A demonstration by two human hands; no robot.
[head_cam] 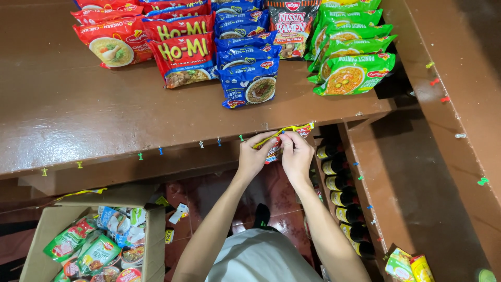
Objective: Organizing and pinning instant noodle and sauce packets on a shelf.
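Both my hands meet at the front edge of a brown shelf (78,120). My left hand (254,155) and my right hand (296,154) pinch a yellow strip of small sachets (292,129) that runs along the shelf edge. A red and white sachet (272,153) hangs between my hands, partly hidden by my fingers. Coloured push pins (201,144) stick out along the shelf's front edge to the left of my hands.
Rows of noodle packs lie on the shelf: red (182,57), blue (249,81), green (355,73), one dark (292,26). A cardboard box (52,224) of sachets stands at lower left. Dark bottles (339,183) line a lower shelf at right.
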